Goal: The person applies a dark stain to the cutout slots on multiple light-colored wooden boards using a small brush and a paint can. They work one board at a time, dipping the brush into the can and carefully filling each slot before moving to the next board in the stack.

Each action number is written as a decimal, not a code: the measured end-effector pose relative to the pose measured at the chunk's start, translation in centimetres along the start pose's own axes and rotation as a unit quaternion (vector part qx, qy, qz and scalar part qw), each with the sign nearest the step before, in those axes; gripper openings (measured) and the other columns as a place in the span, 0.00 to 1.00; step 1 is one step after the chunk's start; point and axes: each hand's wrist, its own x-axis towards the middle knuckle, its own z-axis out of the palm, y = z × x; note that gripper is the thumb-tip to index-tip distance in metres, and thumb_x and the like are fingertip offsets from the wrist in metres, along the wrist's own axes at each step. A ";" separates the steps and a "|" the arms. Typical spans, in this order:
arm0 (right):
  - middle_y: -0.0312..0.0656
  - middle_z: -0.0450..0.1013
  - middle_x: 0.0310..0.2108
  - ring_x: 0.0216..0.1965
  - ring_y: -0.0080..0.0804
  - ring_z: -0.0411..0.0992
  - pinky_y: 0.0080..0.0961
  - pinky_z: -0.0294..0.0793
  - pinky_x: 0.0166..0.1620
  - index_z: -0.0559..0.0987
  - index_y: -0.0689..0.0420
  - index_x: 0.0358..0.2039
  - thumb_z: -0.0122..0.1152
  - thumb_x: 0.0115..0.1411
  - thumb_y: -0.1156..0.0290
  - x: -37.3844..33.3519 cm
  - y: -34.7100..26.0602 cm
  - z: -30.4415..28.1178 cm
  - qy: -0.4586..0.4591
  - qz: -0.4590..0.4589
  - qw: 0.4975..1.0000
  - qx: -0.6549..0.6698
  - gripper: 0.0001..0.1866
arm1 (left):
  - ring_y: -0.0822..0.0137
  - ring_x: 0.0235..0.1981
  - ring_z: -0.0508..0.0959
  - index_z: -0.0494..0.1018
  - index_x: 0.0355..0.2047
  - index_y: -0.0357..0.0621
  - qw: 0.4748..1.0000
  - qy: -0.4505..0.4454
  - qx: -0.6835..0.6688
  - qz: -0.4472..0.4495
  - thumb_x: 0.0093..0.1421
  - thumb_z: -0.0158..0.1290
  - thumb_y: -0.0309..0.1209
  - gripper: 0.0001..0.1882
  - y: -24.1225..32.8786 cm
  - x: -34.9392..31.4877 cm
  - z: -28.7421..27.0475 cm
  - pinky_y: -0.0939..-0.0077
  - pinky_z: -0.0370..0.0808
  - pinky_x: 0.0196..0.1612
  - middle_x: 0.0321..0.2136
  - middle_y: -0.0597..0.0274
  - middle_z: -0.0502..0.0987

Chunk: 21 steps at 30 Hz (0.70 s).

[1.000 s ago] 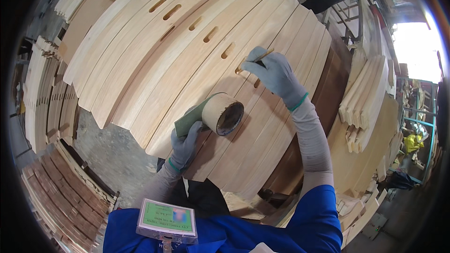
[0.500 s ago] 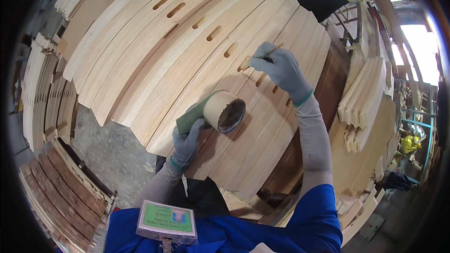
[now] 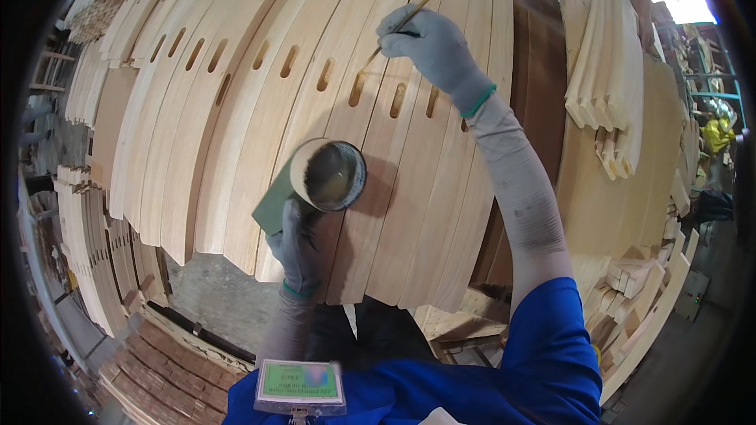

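Slotted boards (image 3: 239,189); left hand (image 3: 298,250) grips cup (image 3: 300,164), murky contents (image 3: 332,178); right hand (image 3: 429,43) pinches thin stick (image 3: 417,10).

Left hand (image 3: 299,253) and right hand (image 3: 431,46): grey gloves with bright green cuff edging. Container (image 3: 301,165): cream outer wall, dark-stained interior, whitish mottling along the rim. Strip (image 3: 274,203): muted green. Thin stick (image 3: 408,22): yellowish tan. Boards (image 3: 272,138): pale cream to pinkish beige with fine lengthwise grain; slots (image 3: 324,76), darker golden brown. Sleeve (image 3: 531,205): light greyish beige, smudged dark. Shirt (image 3: 543,338): vivid blue. Badge (image 3: 298,384): green panel, pale pinkish border. Trousers (image 3: 386,338): black.
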 end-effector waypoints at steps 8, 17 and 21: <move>0.42 0.74 0.28 0.29 0.23 0.73 0.18 0.73 0.35 0.74 0.62 0.27 0.60 0.49 0.83 -9.9 -5.4 0.8 0.083 -0.016 0.979 0.188 0.05 | 0.62 0.43 0.76 0.63 0.49 0.32 0.931 0.030 -0.345 -0.113 0.59 0.47 0.20 0.17 3.5 2.9 1.6 0.70 0.77 0.44 0.42 0.51 0.73; 0.45 0.75 0.31 0.30 0.28 0.74 0.21 0.73 0.34 0.73 0.61 0.28 0.61 0.51 0.83 -14.9 -6.9 2.7 0.173 -0.048 0.978 0.104 0.06 | 0.64 0.46 0.74 0.65 0.48 0.35 0.928 -0.026 -0.372 -0.008 0.61 0.44 0.23 0.14 5.0 2.9 3.7 0.72 0.75 0.47 0.45 0.53 0.72; 0.46 0.75 0.33 0.34 0.34 0.75 0.24 0.74 0.35 0.73 0.60 0.31 0.61 0.51 0.83 -15.9 -6.3 5.0 0.168 -0.100 0.980 0.044 0.09 | 0.66 0.44 0.75 0.66 0.47 0.36 0.920 -0.003 -0.392 -0.002 0.61 0.44 0.23 0.13 5.4 3.0 4.7 0.72 0.75 0.47 0.44 0.55 0.72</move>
